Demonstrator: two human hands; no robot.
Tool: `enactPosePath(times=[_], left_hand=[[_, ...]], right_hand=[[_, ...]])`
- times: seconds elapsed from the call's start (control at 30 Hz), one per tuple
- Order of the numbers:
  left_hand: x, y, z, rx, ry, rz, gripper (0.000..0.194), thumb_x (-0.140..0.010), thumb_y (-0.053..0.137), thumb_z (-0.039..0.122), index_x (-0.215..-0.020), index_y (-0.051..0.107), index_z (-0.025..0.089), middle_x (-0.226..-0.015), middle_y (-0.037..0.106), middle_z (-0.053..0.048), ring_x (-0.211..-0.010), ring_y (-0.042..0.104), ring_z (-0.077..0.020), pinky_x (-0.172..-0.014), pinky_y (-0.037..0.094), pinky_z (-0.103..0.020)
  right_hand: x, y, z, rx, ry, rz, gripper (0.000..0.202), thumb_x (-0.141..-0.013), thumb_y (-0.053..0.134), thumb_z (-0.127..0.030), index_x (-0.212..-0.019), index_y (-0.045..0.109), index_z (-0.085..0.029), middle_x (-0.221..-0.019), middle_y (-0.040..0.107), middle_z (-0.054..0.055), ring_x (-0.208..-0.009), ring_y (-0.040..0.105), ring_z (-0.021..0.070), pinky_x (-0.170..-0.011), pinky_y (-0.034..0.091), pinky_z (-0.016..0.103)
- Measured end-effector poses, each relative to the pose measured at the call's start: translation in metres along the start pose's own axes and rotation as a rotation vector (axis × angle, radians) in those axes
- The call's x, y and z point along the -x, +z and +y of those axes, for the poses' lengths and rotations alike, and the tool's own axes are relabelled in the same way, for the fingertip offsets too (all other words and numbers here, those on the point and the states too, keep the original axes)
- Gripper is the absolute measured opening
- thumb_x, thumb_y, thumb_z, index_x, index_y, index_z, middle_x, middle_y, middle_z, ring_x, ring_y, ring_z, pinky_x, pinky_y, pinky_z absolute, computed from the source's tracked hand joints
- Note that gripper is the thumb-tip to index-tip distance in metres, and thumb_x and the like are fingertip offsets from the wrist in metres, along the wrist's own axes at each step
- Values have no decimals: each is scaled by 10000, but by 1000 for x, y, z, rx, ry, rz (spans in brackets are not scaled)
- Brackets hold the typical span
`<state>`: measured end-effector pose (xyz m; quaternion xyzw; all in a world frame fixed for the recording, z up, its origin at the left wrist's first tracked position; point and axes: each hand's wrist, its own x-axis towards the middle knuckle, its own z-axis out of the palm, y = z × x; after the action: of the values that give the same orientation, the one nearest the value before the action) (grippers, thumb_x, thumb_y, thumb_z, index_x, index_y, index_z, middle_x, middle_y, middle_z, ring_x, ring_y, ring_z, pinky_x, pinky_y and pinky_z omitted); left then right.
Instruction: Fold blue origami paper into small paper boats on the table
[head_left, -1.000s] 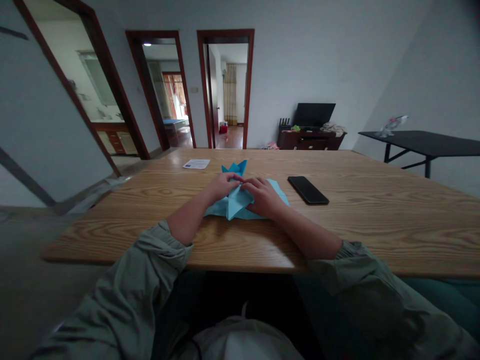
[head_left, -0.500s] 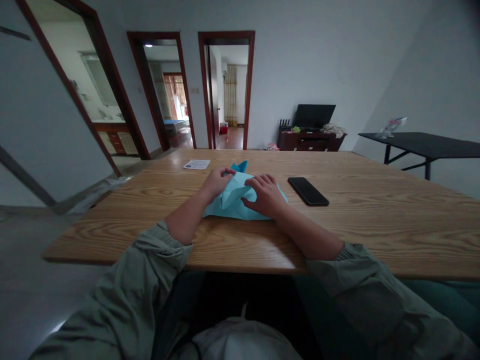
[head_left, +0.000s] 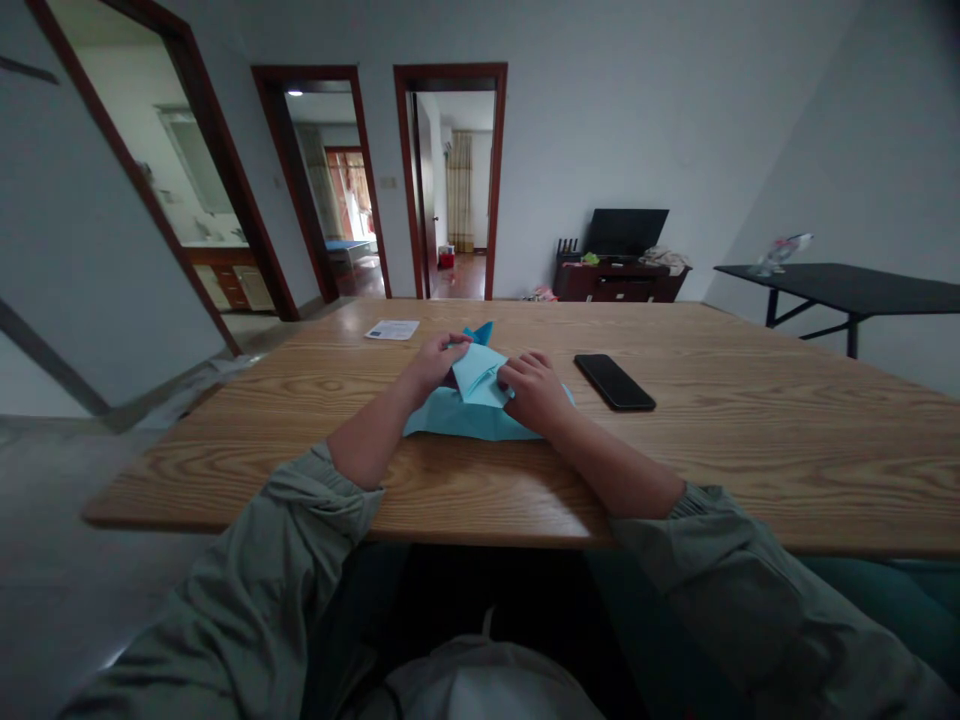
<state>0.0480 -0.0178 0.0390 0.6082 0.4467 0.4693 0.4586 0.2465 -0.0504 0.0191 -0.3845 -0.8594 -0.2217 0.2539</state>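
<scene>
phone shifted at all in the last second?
No. The black phone lies at the same spot on the wooden table, right of the right hand.

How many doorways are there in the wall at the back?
3: a wide doorway at far left, a middle doorway, and another doorway right of it. Others may lie out of view.

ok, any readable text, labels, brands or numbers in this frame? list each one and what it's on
No text can be read here.
White slip of paper on the wooden table: bears dark marks, too small and blurred to read.
Black phone: screen dark, no brand visible.
Blue paper under the left hand and right hand: plain, no print.
Black monitor on the far cabinet: no logo readable.
</scene>
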Motion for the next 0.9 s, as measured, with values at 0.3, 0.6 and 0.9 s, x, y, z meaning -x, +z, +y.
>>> enactPosePath(times=[0.3, 0.6, 0.9], left_hand=[[10, 4, 2, -106, 201, -56, 550, -737, 628, 276, -1267, 491, 225, -1140, 546, -58, -925, 546, -178, -778, 470, -278], [5, 5, -5, 99, 167, -52, 682, -713, 578, 145, -1346, 373, 295, -1001, 563, -31, -701, 559, -121, -616, 488, -241], [4, 7, -2, 18, 134, 48, 618, -660, 564, 99, -1248, 473, 264, -889, 551, -10, -603, 523, -96, -505, 432, -192]], right_hand=[[0, 1, 0, -51, 73, 28, 196, -704, 613, -207, -899, 593, -196, -927, 615, 86, -903, 503, 255, -868, 300, 372], [0, -2, -9, -94, 62, 74, 602, -679, 707, -378, -1224, 518, -208, -1268, 515, 114, -1116, 427, 320, -956, 274, 427], [1, 0, -4, -65, 39, 82, 298, -783, 615, -269, -1078, 608, -227, -1207, 560, 82, -1068, 450, 276, -949, 268, 412]])
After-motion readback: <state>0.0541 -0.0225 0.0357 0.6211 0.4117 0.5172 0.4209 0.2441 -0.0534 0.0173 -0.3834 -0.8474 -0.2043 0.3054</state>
